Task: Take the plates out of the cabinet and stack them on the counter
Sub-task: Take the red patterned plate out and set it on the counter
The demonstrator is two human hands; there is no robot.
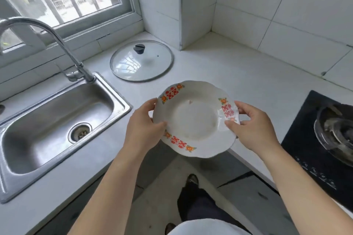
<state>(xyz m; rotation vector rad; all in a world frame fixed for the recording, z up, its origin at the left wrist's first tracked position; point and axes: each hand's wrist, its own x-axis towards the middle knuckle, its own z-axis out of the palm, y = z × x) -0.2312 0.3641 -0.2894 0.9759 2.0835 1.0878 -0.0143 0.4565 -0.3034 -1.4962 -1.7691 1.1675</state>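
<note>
- the plate (194, 120) is carrying red double-happiness characters flanked by small orange flowers on its rim, at its 10, 3 and 7 o'clock.
- the stove (303, 139) is showing a row of pale control marks along its near edge, too small to read.
- the left hand (143, 128) is gripping the rim at the plate's 9 o'clock, thumb on top and fingers curling beneath.
- the right hand (252, 128) is pinching the rim at 3 o'clock, thumb lying over the red print.
- the plate is hanging across the front edge of the counter (238, 74), its far half over the counter and its near half over the floor (162, 187).
- bare counter is lying from 12 to 2 o'clock of the plate, running back to the tiled wall (286, 15).
- the glass lid (141, 61) is lying flat at 11 o'clock, near the plate but apart; the sink (122, 101) is sitting at 9 o'clock, the stove at 4 o'clock.
- the plate is facing hollow-side up; being round and scalloped, it is showing no long axis.
</note>
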